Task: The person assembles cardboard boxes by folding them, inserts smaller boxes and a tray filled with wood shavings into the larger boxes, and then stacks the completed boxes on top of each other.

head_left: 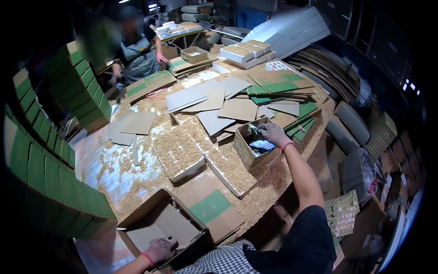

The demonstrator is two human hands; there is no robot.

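An open cardboard box point(157, 223) stands at the table's near edge, with a flat sheet of cardboard on its bottom. My left hand point(159, 250), in a pale glove with a red band at the wrist, is closed over its near side, fingers curled. My right hand point(275, 135), gloved alike, reaches into a smaller open box point(251, 154) on the right. Inside that box lie blue packets point(262, 145). The right fingers are bent down over its contents; what they hold is partly hidden.
Straw-covered white blocks point(180, 155) lie mid-table among loose grey and brown cardboard sheets point(212, 121). Green-and-brown boxes point(54, 173) stand stacked high on the left. Across the table is another person point(139, 64). Egg trays point(344, 212) stand low on the right.
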